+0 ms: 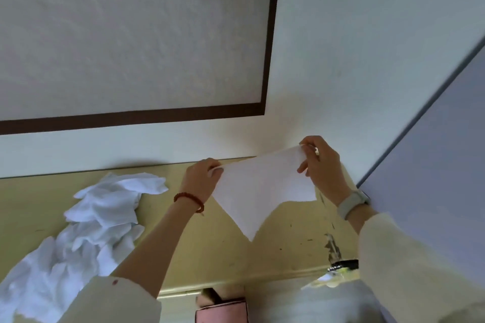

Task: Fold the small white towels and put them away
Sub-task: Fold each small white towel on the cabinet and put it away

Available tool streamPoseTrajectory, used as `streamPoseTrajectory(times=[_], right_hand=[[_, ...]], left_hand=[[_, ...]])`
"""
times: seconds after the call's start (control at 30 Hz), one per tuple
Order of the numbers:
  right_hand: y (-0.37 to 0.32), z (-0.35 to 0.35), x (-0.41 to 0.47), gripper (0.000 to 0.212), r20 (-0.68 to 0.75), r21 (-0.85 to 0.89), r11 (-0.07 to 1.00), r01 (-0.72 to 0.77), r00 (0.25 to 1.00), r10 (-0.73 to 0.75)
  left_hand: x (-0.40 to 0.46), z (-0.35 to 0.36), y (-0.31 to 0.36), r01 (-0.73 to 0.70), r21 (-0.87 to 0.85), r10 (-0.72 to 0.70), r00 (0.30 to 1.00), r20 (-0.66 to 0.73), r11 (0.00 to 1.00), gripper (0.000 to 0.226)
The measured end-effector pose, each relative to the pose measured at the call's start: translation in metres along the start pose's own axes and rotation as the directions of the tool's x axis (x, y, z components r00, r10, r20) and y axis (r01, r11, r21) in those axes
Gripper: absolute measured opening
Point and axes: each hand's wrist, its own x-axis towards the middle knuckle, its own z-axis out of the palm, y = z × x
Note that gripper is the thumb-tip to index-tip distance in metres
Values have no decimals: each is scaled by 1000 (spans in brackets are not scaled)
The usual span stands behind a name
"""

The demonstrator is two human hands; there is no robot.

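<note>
A small white towel [258,189] hangs spread in the air above the yellowish table [217,254], its lower corner pointing down. My left hand [200,181] pinches its upper left corner, and my right hand [319,165] pinches the upper right corner a little higher. A loose pile of unfolded white towels [86,225] lies on the left part of the table, stretching from the back edge toward the front left.
A cream wall with a dark-framed panel [265,109] stands right behind the table. A grey-lilac board [433,165] leans in at the right. The table's right side is scuffed, with a small dark item [343,265] near its front edge. A pink box [221,311] sits below the table's front.
</note>
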Motion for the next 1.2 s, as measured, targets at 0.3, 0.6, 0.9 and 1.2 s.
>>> streamPoseTrajectory(times=[0.3, 0.6, 0.9, 1.2], right_hand=[[-15, -15, 11, 16, -82, 109, 990, 84, 994, -75], [100, 25, -117, 17, 169, -95, 968, -233, 954, 246], [142, 45, -170, 15, 269, -376, 846, -379, 828, 491], [142, 69, -105, 18, 125, -322, 847, -424, 867, 482]], left_hand=[[5, -45, 22, -222, 37, 219, 892, -395, 974, 12], [-90, 36, -85, -141, 94, 137, 990, 45, 986, 15], [-126, 67, -121, 308, -47, -277, 905, 323, 950, 5], [-66, 82, -122, 407, -146, -379, 907, 185, 902, 17]])
